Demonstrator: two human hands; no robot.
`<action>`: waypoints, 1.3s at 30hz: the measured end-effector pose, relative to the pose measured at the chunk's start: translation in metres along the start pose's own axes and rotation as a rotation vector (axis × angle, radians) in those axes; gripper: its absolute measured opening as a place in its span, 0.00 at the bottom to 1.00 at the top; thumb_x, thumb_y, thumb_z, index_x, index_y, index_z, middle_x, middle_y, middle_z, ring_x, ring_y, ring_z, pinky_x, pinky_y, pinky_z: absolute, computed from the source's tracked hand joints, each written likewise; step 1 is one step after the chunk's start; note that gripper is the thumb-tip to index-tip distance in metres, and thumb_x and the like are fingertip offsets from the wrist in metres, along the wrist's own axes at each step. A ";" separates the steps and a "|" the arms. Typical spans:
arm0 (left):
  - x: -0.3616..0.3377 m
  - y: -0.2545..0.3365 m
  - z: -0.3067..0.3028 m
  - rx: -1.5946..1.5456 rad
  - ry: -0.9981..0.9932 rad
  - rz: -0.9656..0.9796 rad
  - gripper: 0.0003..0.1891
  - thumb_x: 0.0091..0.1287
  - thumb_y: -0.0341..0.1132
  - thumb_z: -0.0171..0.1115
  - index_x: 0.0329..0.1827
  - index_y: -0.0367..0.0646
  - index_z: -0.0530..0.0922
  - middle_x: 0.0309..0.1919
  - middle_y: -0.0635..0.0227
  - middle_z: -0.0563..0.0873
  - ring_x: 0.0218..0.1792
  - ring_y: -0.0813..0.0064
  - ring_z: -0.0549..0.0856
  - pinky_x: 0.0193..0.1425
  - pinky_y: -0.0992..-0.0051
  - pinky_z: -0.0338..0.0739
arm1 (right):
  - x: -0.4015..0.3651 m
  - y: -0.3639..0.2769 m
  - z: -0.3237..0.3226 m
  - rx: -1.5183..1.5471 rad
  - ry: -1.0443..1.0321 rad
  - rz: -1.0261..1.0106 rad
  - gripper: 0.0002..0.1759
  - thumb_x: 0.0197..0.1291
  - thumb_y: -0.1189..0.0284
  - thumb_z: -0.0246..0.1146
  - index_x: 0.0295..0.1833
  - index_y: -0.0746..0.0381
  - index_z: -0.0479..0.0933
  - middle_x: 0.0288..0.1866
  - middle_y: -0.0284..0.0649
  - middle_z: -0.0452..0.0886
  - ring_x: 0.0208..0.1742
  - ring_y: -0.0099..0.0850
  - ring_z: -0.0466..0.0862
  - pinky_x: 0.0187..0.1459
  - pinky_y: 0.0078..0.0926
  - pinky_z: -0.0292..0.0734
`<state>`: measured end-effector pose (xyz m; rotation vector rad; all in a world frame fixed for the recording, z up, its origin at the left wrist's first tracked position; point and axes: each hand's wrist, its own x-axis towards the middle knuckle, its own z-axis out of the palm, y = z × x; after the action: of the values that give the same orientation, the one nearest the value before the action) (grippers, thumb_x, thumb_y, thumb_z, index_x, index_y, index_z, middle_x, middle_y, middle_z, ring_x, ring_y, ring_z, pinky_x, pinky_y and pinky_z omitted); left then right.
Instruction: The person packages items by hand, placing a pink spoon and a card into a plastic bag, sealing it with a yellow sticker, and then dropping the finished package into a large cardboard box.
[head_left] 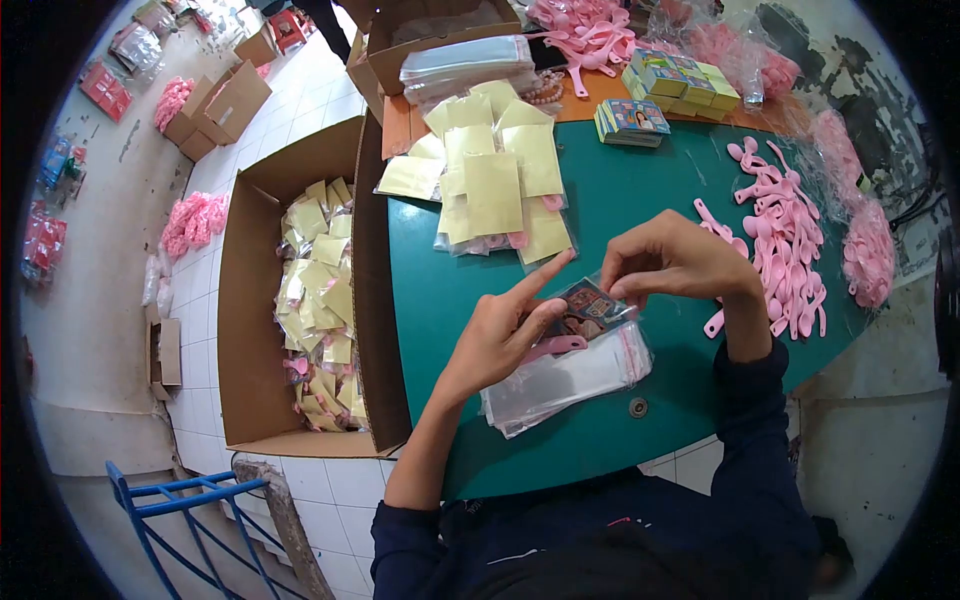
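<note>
A clear plastic bag with a dark picture card (588,303) inside lies over a stack of clear plastic bags (575,385) on the green table. My right hand (675,262) pinches the upper right edge of the bag with the card. My left hand (503,335) is at its left side, index finger stretched out and thumb apart, the other fingers partly curled and half hidden. A pink spoon (558,346) shows just below the card, near my left hand; its far end is hidden. Packed bags with yellow card backs (492,190) lie in a pile beyond my left hand.
Many pink spoons (785,240) lie to the right. Card stacks (632,122) stand at the back, near an open cardboard box (430,30). Left of the table, a large carton (240,330) holds packed bags. A small round metal piece (638,407) lies near the front edge.
</note>
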<state>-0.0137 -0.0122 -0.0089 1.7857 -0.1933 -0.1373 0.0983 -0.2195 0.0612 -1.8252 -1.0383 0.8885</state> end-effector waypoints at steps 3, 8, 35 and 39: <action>0.001 -0.002 0.001 0.027 -0.012 0.025 0.25 0.71 0.32 0.52 0.72 0.47 0.62 0.29 0.70 0.83 0.30 0.88 0.70 0.35 0.83 0.70 | 0.006 -0.002 0.006 -0.061 -0.047 0.018 0.07 0.59 0.74 0.63 0.37 0.67 0.78 0.27 0.37 0.82 0.26 0.20 0.82 0.31 0.18 0.78; 0.000 0.006 -0.002 0.031 -0.048 -0.037 0.25 0.71 0.31 0.51 0.71 0.45 0.62 0.35 0.65 0.86 0.35 0.88 0.75 0.41 0.82 0.74 | 0.008 0.005 0.005 -0.030 0.017 -0.012 0.08 0.61 0.72 0.61 0.37 0.67 0.78 0.28 0.36 0.81 0.25 0.21 0.81 0.28 0.18 0.77; -0.013 -0.001 -0.047 -0.179 -0.156 -0.002 0.36 0.60 0.34 0.68 0.71 0.45 0.61 0.34 0.67 0.86 0.37 0.84 0.81 0.41 0.79 0.81 | -0.006 0.014 0.012 0.081 0.352 0.035 0.07 0.52 0.76 0.68 0.33 0.69 0.78 0.30 0.35 0.82 0.32 0.19 0.77 0.33 0.18 0.73; -0.023 0.016 -0.042 -0.218 -0.134 -0.073 0.36 0.62 0.29 0.65 0.72 0.44 0.57 0.35 0.62 0.86 0.38 0.79 0.84 0.39 0.78 0.82 | -0.021 0.006 0.032 0.219 0.355 0.122 0.08 0.52 0.75 0.69 0.32 0.68 0.78 0.28 0.34 0.82 0.30 0.16 0.77 0.29 0.18 0.72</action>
<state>-0.0290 0.0295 0.0154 1.5676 -0.2013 -0.3193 0.0643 -0.2307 0.0464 -1.7900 -0.5903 0.6847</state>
